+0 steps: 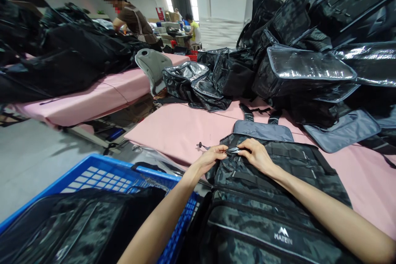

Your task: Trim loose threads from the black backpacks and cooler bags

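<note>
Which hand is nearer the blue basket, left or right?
Left. The left hand is beyond and to the right of the blue basket, at the left side of the bag; the right hand is farther right, over the bag.

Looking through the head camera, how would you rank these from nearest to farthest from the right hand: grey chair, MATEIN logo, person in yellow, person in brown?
From the right hand:
1. MATEIN logo: low, on a camouflage bag
2. Grey chair: beyond the hand, to its left
3. Person in brown: farther back, left
4. Person in yellow: deepest in the background
</note>
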A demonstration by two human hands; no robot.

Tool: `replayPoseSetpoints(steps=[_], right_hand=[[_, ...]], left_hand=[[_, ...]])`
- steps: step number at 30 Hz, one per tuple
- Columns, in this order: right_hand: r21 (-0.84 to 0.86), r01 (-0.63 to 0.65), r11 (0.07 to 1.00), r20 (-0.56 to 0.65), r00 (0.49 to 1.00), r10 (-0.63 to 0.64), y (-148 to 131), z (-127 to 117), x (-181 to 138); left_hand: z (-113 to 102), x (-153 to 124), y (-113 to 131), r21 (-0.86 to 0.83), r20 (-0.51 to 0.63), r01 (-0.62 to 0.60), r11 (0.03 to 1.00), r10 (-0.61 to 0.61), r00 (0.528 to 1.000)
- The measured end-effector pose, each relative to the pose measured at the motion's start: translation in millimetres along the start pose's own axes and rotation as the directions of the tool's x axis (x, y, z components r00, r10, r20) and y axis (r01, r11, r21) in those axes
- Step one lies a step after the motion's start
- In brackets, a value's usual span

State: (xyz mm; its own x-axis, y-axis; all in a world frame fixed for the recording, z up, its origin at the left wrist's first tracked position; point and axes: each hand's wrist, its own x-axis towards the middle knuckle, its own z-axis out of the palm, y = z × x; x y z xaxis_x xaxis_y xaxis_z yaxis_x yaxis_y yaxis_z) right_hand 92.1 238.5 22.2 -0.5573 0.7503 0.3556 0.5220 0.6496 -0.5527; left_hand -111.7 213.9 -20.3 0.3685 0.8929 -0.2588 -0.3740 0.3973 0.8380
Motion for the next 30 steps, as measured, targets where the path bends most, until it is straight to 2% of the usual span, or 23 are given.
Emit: replayPoseSetpoints(steps=[2, 7, 13, 18, 21, 25, 28, 30], right_hand=[[-0.004, 0.011, 1.0, 0.017, 1.0, -0.011, -1.0, 1.2, 0.6], [0.099, -0.12, 0.988, 0.033, 0.993, 0.118, -4.0, 3.6, 3.1], [0.062, -0.194, 0.979, 0.021, 0.981, 0.193, -12.0, -2.9, 7.5], [-0.012, -0.149, 0.989, 0.048, 0.988, 0.15, -22.8, 9.3, 4.3], [-0.031, -0.207, 0.978, 0.052, 0.977, 0.208, -18.4, 16.9, 3.2], [-0.011, -0.293, 0.956, -0.006, 0.956, 0.293, -7.6, 10.3, 5.3], [0.012, -0.254, 0.967, 0.009, 0.967, 0.254, -8.3, 7.4, 2.6], [0.091, -0.232, 0.969, 0.028, 0.973, 0.23, -11.6, 11.5, -0.8]], left_hand=[[-0.8, 0.4, -0.4, 0.003, -0.004, -0.003, 1.0, 0.003, 1.0], [-1.7, 0.9, -2.6, 0.003, -0.02, -0.009, 1.0, 0.009, 1.0], [5.0, -3.1, -0.1, -0.001, -0.056, -0.039, 0.999, 0.039, 0.998], [9.8, -4.1, -1.0, 0.028, -0.104, -0.086, 0.996, 0.089, 0.991], [10.6, -3.3, -4.1, 0.048, -0.142, -0.105, 0.993, 0.111, 0.984], [11.6, -2.4, -7.2, 0.064, -0.171, -0.113, 0.991, 0.123, 0.978], [13.0, -1.7, -7.5, 0.081, -0.181, -0.118, 0.99, 0.131, 0.975], [14.0, -1.5, -7.3, 0.101, -0.182, -0.114, 0.988, 0.131, 0.975]])
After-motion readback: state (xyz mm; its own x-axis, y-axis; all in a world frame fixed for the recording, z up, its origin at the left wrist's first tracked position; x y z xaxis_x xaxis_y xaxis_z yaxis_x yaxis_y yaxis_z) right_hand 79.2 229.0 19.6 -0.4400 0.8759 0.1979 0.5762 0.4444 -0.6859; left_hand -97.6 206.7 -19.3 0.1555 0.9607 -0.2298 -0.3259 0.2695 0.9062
